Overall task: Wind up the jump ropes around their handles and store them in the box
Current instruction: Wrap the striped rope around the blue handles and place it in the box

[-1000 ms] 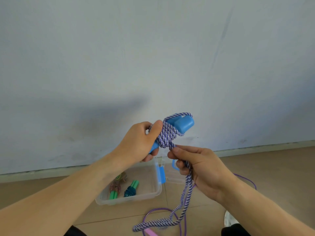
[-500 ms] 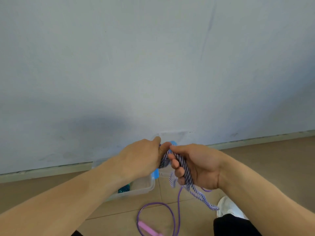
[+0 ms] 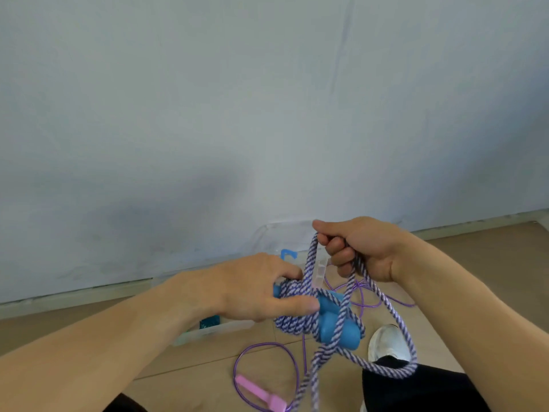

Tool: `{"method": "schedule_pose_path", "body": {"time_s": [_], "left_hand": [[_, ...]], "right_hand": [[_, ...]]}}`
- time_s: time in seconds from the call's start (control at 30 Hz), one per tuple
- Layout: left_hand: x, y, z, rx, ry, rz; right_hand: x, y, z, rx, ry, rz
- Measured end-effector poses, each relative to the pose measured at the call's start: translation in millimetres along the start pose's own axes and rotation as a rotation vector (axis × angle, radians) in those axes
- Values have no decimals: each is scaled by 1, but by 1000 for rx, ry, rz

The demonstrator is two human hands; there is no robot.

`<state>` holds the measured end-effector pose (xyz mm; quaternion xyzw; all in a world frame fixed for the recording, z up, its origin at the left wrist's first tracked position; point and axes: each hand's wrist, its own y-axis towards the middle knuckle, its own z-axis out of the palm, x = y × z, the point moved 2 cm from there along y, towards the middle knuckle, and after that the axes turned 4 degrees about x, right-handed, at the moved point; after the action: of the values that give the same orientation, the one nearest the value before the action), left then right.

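Nearest the camera, a pink handle (image 3: pixel 258 392) lies on the wooden floor (image 3: pixel 475 251), attached to a thin purple cord (image 3: pixel 267 349) that loops beside it and trails away to the right under the hands. A white shoe (image 3: pixel 383 341) shows at the lower right, partly covered by a dark trouser leg (image 3: pixel 416 391). Above these, the left hand (image 3: pixel 255 288) grips the blue handles (image 3: pixel 335 327) of the striped purple-and-white rope (image 3: pixel 300 298); the thumb lies across the wound coils and the fingers curl over the far side. Several turns of rope are already wrapped around the handles. The free length runs up from the coils to the right hand (image 3: pixel 359 248), which is closed around the strand with curled fingers, then falls back past the handles in a slack loop over the trouser leg and out of the lower edge of the view. Behind the left hand, the clear plastic box (image 3: pixel 214 331) stands on the floor near the wall (image 3: pixel 267 99); a dark teal item (image 3: pixel 209 322) shows inside it. The box's clear lid (image 3: pixel 285 233), with a blue latch (image 3: pixel 288 254), stands behind the hands near the wall; its exact lean cannot be determined.
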<state>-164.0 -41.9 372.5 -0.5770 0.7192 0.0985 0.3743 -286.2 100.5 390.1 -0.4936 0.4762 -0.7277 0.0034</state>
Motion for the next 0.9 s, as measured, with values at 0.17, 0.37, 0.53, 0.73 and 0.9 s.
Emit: {"method": "schedule_pose_path", "body": {"time_s": [0.17,0.37,0.53,0.73,0.9], "left_hand": [[-3,-7,-3,65,-414,62],[7,-19,-24,-43,-682,121],[9,-24,-34,-102,-970,163],[7,-19,-26,-62,-1017,68],[7,-19,-30,24,-1149,20]], "right_hand": [[0,1,-17,-121,-662,-69],[-2,2,-31,71,-698,-39],[-9,8,-14,249,-566,-232],[-22,27,25,501,185,-417],[-31,39,39,527,308,-493]]}}
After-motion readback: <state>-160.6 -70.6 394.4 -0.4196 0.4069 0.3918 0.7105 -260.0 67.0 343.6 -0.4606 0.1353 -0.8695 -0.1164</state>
